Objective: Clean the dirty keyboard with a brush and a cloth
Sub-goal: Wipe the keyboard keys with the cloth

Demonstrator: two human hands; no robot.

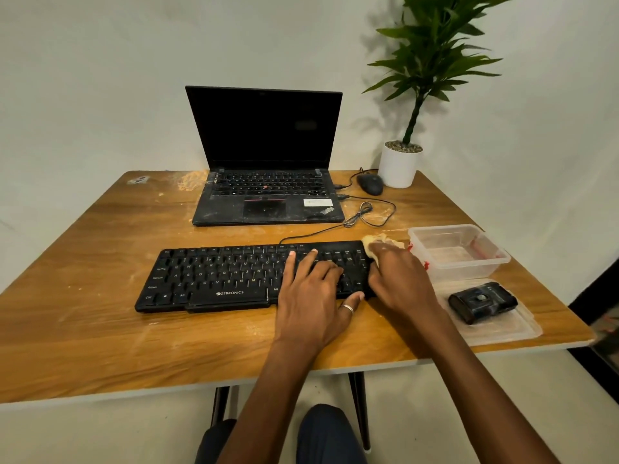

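A black keyboard [214, 279] lies across the middle of the wooden table [100, 329]. My left hand [315, 296] rests flat on its right half, fingers spread over the keys, a ring on one finger. My right hand [398, 279] grips a yellowish cloth [371, 242] and presses it on the keyboard's far right end. Only a bit of the cloth sticks out beyond my fingers. I see no brush in the head view.
A dusty open laptop [268, 195] stands behind the keyboard, with a mouse [370, 184] and a potted plant [400, 165] at back right. A clear plastic container [459, 251] sits right of the keyboard. Its lid [495, 329] carries a small black device [482, 301].
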